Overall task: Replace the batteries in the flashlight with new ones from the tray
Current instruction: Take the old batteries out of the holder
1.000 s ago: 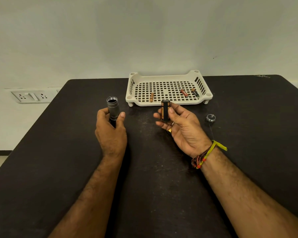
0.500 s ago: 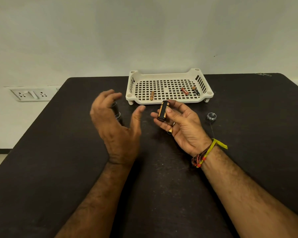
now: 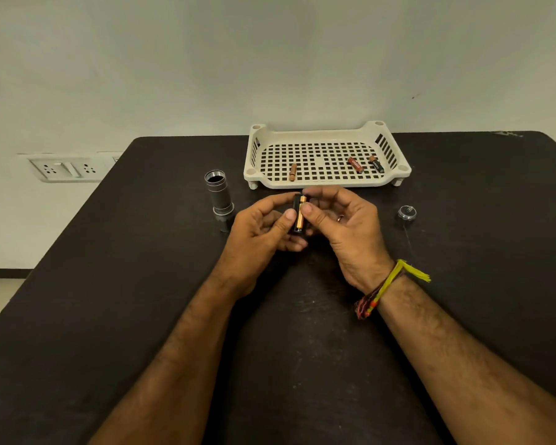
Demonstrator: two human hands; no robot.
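Since 0.5 s ago: left hand [image 3: 257, 231] now off flashlight [image 3: 219, 200], moved over to holder [image 3: 299, 213] w/ right hand [image 3: 344, 223]. Flashlight now standing alone on table [image 3: 109, 284], left of tray [image 3: 328, 184], long axis upright, open threaded end pointing up. Both hands now pinching holder, thumbs on front, fingers curled behind. Holder sitting mid-table just in front of tray, long axis roughly vertical, gold battery [image 3: 300, 211] showing in its slot. Three batteries [image 3: 292, 172] lying in tray. Cap [image 3: 407, 213] resting on table at right, apart from hands.
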